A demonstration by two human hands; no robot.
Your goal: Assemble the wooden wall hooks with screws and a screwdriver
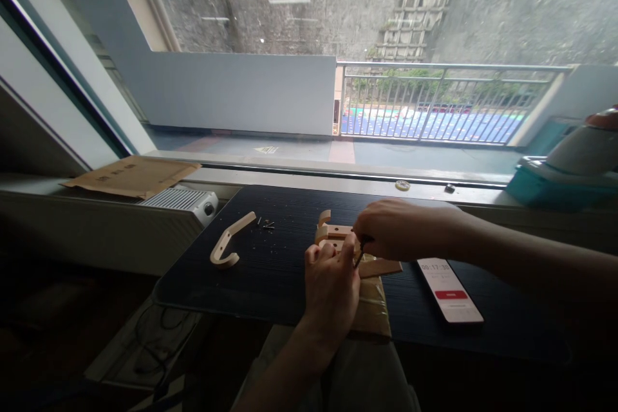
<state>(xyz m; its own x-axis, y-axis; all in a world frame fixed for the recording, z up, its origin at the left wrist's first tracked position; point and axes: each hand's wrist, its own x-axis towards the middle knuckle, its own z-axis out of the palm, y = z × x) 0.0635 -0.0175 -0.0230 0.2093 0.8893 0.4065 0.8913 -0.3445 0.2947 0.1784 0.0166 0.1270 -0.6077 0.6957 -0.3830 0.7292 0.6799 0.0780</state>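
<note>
A wooden rack piece (338,232) with hooks lies on the dark table (270,283) in front of me. My left hand (331,290) is closed against its near side, fingers pinched together on it. My right hand (396,228) is closed round a thin dark tool (360,256) whose tip points down at the wood. A loose wooden hook (229,244) lies to the left. A few small screws (266,224) are scattered between the hook and the rack. A brown paper wrapper (371,309) sits under my left hand.
A phone (449,290) with a running timer lies at the right. A cardboard sheet (130,175) rests on a white heater (181,201) at the left. A teal and white object (564,170) stands on the window sill at the right. Cables hang below the table edge.
</note>
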